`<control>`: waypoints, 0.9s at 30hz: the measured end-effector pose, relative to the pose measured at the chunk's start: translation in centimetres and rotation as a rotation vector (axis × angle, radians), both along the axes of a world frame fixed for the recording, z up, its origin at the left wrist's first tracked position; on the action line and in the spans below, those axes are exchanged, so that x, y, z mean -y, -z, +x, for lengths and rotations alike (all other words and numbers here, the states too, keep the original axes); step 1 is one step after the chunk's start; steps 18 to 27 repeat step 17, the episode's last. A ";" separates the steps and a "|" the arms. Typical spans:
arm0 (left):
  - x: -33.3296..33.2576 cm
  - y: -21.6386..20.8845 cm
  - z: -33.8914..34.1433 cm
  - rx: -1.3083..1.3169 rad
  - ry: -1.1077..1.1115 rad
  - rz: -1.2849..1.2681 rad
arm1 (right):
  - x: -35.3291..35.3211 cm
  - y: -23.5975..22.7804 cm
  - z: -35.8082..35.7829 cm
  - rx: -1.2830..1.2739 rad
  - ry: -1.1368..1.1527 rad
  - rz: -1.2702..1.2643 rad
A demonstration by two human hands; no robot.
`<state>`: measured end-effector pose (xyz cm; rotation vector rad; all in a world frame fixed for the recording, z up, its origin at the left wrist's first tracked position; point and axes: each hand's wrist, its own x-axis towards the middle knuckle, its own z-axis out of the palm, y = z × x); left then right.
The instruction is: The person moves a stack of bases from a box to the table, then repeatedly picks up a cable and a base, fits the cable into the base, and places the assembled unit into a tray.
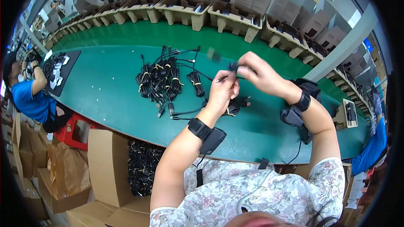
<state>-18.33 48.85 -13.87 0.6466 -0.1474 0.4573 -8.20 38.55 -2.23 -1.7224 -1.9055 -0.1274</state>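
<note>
Both my hands meet above the green table. My left hand is closed in a pinch around a black cable, whose thin plug end sticks out past the fingers. Just above it, my right hand pinches a small black piece, smeared by motion, so its kind is unclear. A greyish blur floats beside it. To the left lies a heap of tied black cables with USB plugs, and one tied cable bundle rests closer to my left hand. Another bundle lies partly hidden under that hand.
Moulded pulp trays holding dark items line the far edge, with white boxes behind. An open carton with more black cables stands below the near edge. A co-worker sits at far left. A metal post rises at right.
</note>
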 end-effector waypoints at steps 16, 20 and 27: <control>-0.1 -0.6 0.3 -0.354 -0.174 0.385 | -1.1 -8.9 20.9 0.961 0.873 -0.097; -0.2 -0.3 0.4 -0.364 -0.151 0.386 | -1.8 -9.0 22.6 0.981 0.926 -0.172; -0.2 -0.3 0.4 -0.364 -0.151 0.386 | -1.8 -9.0 22.6 0.981 0.926 -0.172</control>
